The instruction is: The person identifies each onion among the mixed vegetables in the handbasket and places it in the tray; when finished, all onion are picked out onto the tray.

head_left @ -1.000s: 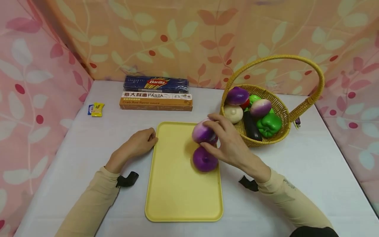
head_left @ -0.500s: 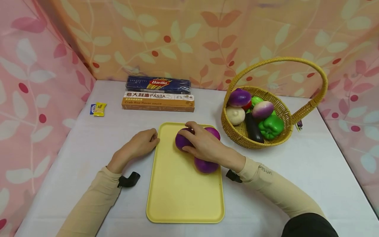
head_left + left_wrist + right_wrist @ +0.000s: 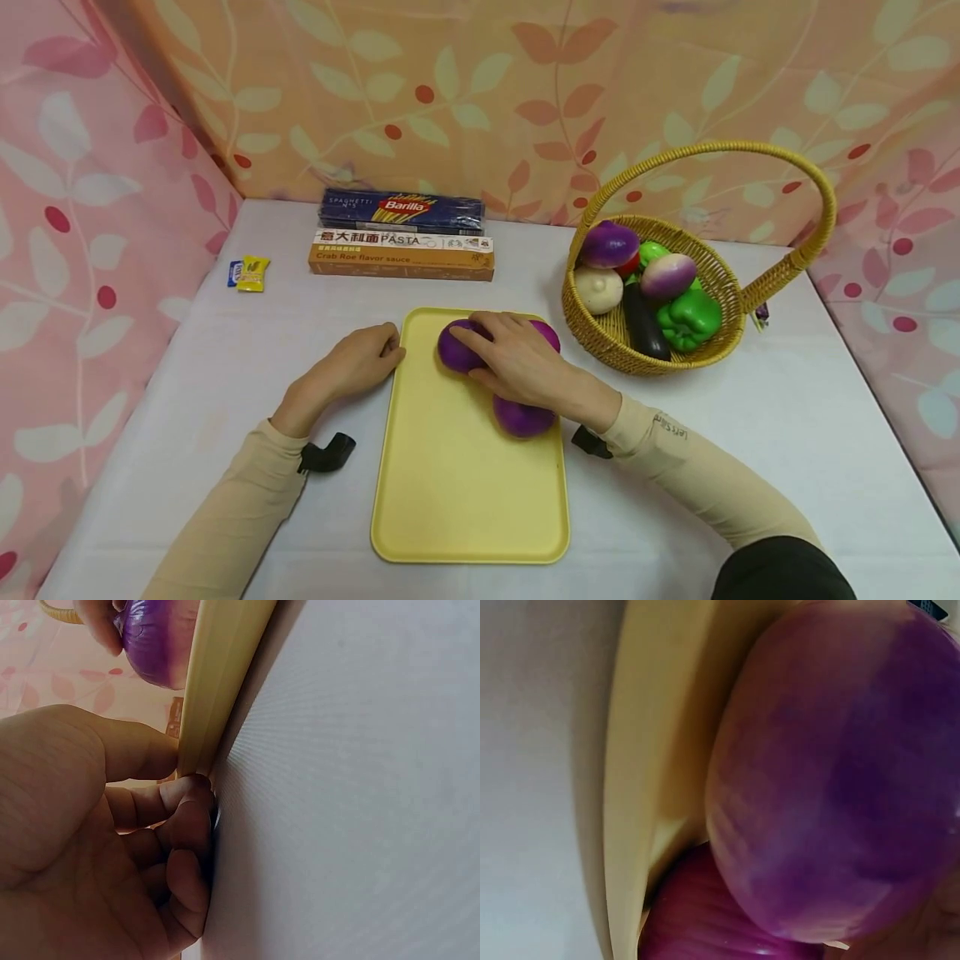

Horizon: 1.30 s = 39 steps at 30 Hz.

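My right hand [image 3: 517,358] grips a purple turnip [image 3: 457,347] from above, over the far end of the yellow tray [image 3: 465,483]. The held turnip [image 3: 156,645] also shows past the tray's edge in the left wrist view, fingers on it. A second purple turnip [image 3: 523,418] lies on the tray below that hand, filling much of the right wrist view. Behind it sits a magenta onion [image 3: 720,915], partly hidden by the hand in the head view. My left hand [image 3: 360,360] pinches the tray's left rim [image 3: 206,690] between thumb and curled fingers.
Right of the tray stands a wicker basket [image 3: 600,350] with a tall handle, holding an eggplant [image 3: 643,325], a green pepper [image 3: 688,320] and several other vegetables. Behind the tray lie a pasta box [image 3: 401,257] and a spaghetti pack [image 3: 405,210]. Two small packets [image 3: 251,273] lie far left.
My right hand has carried the turnip left from the tray's right side and lowered it to the far-left part, uncovering the magenta onion. My left hand stays at the rim.
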Each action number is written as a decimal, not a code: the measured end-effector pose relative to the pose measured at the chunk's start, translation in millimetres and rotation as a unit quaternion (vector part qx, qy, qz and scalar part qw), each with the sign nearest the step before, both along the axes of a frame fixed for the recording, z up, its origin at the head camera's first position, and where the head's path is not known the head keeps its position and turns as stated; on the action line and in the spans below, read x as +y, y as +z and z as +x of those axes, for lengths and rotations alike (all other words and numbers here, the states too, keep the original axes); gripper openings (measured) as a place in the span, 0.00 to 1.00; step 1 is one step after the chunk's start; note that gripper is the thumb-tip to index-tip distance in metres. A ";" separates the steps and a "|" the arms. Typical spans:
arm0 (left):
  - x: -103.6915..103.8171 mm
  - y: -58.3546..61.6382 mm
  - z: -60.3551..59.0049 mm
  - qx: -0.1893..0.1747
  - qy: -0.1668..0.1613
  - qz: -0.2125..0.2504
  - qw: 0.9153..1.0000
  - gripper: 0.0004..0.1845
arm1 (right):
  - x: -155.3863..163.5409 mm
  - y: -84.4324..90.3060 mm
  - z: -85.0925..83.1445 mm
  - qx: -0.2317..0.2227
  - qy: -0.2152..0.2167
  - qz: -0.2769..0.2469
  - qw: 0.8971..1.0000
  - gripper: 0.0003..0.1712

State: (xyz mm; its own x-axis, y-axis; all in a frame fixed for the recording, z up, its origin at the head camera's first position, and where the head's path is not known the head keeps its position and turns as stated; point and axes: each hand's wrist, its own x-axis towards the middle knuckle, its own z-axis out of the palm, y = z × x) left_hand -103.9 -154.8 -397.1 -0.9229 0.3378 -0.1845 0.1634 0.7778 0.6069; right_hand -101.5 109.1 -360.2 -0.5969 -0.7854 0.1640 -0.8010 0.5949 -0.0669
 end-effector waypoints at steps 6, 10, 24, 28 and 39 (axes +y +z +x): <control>-0.2 -0.8 -0.5 0.002 0.000 -0.002 1.000 0.07 | 0.6 -0.1 1.3 0.006 0.001 0.000 1.000 0.32; 0.2 -0.6 -0.2 0.002 -0.001 -0.003 1.000 0.07 | 1.7 0.7 2.3 0.002 -0.006 -0.001 1.000 0.33; 0.6 -0.6 0.3 -0.007 0.005 -0.006 1.000 0.08 | 49.8 23.0 -24.5 0.045 -0.143 -0.161 0.975 0.29; 0.4 -0.3 0.6 -0.008 0.006 -0.006 1.000 0.08 | 68.1 29.5 -38.5 0.083 -0.226 -0.241 0.940 0.26; 0.6 -1.3 -0.2 -0.008 0.005 -0.005 1.000 0.08 | 102.9 37.1 -69.0 0.093 -0.356 -0.240 0.898 0.34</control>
